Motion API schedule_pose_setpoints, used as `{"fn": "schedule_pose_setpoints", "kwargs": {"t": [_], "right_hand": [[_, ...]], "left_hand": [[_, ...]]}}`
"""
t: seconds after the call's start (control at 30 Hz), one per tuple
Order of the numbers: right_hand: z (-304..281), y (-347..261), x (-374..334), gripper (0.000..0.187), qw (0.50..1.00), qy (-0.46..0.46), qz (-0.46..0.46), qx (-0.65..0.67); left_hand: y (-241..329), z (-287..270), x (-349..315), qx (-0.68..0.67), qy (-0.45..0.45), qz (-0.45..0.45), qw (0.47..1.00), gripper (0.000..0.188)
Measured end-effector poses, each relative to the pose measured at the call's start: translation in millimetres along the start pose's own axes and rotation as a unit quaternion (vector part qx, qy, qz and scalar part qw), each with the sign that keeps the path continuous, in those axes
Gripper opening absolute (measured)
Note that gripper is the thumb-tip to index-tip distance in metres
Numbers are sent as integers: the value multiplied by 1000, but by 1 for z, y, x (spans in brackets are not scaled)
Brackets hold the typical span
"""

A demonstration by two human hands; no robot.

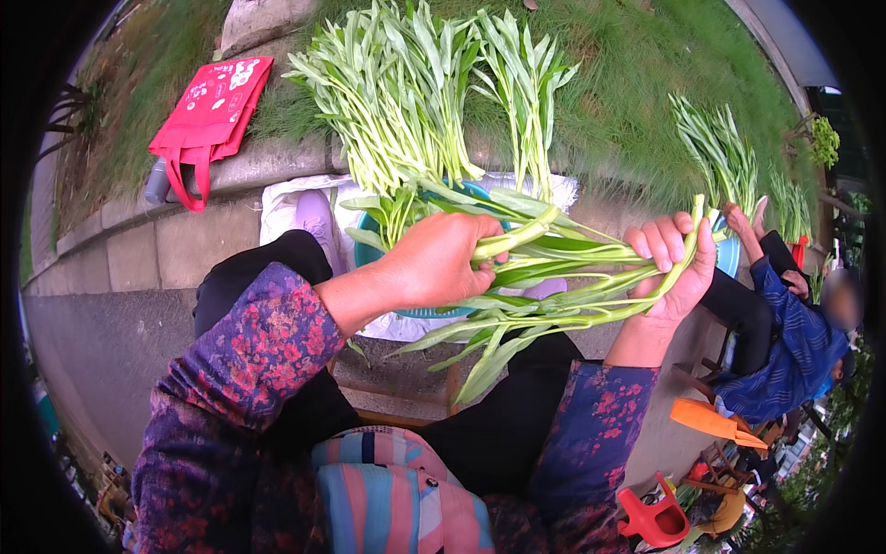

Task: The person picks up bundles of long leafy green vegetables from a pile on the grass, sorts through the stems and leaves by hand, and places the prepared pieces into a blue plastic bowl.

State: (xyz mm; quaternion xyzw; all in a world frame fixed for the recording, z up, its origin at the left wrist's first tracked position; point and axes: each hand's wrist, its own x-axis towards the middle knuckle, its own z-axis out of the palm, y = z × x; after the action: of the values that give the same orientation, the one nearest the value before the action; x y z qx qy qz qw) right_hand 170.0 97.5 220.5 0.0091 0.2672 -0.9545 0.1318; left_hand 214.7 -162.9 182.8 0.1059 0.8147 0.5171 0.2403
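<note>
My right hand (676,263) is closed around the stem ends of a bunch of water spinach (554,319), whose long leaves point left across my lap. In front of my body, my left hand (436,260) grips a thick pale-green stem (521,235) of water spinach between thumb and fingers. Below both hands, a teal plastic basket (369,242) is partly hidden by my left hand and the greens. Some leafy tops (392,210) lie in it. Beyond the basket, a large heap of water spinach (397,102) and a smaller bunch (528,102) lie with stems toward me.
A white sack (281,208) lies under the basket. On the stone kerb (263,162) at left are a red bag (208,115) and a grey bottle (157,182). Another person (780,323) sits at right beside more greens (724,157). A red stool (653,514) stands at lower right.
</note>
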Motion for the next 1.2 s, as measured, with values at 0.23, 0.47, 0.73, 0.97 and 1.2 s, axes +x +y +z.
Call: {"fn": "schedule_pose_setpoints", "kwargs": {"t": [0.23, 0.47, 0.73, 0.97, 1.2], "right_hand": [[10, 3, 4, 28, 1000, -26, -12, 0], [14, 9, 9, 28, 999, -35, 11, -29], [19, 14, 8, 28, 995, -77, 46, -33], [18, 10, 7, 27, 996, -69, 46, -21], [13, 7, 7, 27, 996, -70, 50, -21]], "left_hand": [[-3, 1, 3, -1, 50, 2, 999, 26], [-10, -15, 4, -5, -31, -26, 999, 19], [-5, -29, 1, -105, -183, -104, 972, 21], [-1, -28, 3, -111, -180, -115, 971, 20], [-8, -24, 5, -139, -163, -117, 970, 16]]}}
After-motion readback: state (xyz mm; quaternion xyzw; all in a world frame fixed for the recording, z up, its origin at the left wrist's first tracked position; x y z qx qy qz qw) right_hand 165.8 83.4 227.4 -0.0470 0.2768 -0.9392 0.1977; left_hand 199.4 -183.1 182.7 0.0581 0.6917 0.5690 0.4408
